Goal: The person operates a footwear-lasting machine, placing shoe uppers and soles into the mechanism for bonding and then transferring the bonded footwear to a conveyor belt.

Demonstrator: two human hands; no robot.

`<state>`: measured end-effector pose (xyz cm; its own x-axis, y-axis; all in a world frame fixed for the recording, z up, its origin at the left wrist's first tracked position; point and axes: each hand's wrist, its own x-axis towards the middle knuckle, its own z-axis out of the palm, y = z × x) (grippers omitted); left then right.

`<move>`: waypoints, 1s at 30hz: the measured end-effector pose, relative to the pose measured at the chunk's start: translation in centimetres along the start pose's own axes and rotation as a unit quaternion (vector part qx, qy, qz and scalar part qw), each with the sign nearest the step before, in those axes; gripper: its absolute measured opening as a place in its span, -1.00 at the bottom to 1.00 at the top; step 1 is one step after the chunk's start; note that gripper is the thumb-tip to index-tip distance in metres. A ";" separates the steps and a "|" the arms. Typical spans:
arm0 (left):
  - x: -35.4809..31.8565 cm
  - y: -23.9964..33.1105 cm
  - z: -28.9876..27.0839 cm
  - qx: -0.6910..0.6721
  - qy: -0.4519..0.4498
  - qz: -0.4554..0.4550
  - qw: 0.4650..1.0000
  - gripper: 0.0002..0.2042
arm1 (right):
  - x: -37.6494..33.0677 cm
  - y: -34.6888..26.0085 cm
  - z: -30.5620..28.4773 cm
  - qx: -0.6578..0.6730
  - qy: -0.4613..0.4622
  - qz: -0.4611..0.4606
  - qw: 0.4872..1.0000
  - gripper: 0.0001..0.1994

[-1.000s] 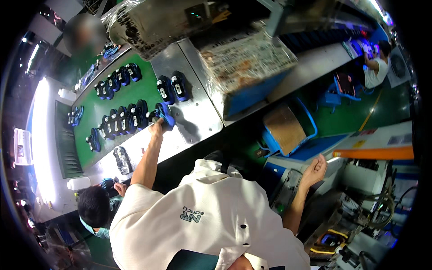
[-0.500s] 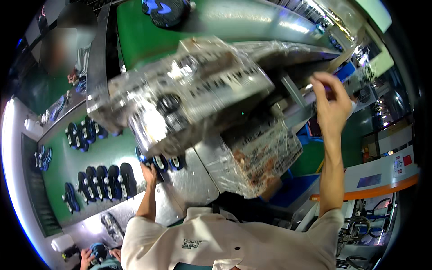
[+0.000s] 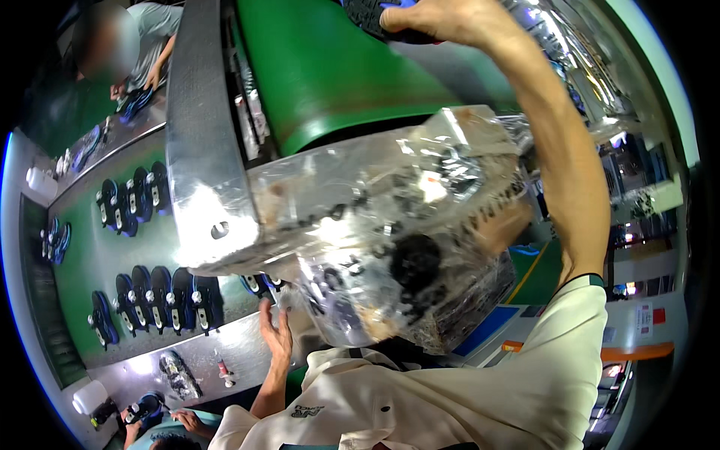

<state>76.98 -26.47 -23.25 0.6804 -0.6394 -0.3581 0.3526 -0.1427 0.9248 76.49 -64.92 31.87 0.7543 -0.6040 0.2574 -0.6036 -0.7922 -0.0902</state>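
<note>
At the top of the view my right hand (image 3: 450, 19) reaches far forward over the green belt (image 3: 337, 82). Its thumb presses on the black sole of a shoe (image 3: 367, 16) with blue parts; the other fingers are partly cut off by the frame's edge. My left hand (image 3: 277, 334) is low over the metal worktop, empty, with fingers apart. Just beyond its fingertips are dark shoes (image 3: 256, 285), partly hidden behind a plastic-wrapped machine housing (image 3: 360, 202).
Rows of black and blue shoes (image 3: 159, 296) stand on the green conveyor (image 3: 82, 255) to the left. A metal frame (image 3: 202, 135) rises between the belts. Co-workers handle shoes at upper left and lower left. A clear-wrapped item (image 3: 180, 375) lies on the near metal ledge.
My right hand has swung from the right side forward onto the shoe on the far belt. My left hand has drawn back slightly from the near shoes. The view has shifted.
</note>
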 end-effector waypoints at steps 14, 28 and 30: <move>-14.0 23.8 21.5 -0.176 -0.769 -0.174 0.589 -0.29 | -32.4 8.5 -10.7 -0.373 0.382 -0.134 0.835 -0.55; -40.5 17.6 28.0 -0.062 -0.828 -0.404 0.385 -0.40 | -78.6 -9.8 -2.5 0.019 0.439 0.589 0.679 -0.32; -45.3 15.4 27.3 -0.040 -0.839 -0.276 0.468 -0.51 | -82.5 -14.1 -0.1 0.346 0.635 0.438 0.534 -0.29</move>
<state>34.05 -20.34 10.73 -0.9659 -0.2256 0.1270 0.2463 -0.6496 0.7192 22.76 -3.90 12.04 -0.7877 -0.5715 0.2303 -0.0093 -0.3627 -0.9319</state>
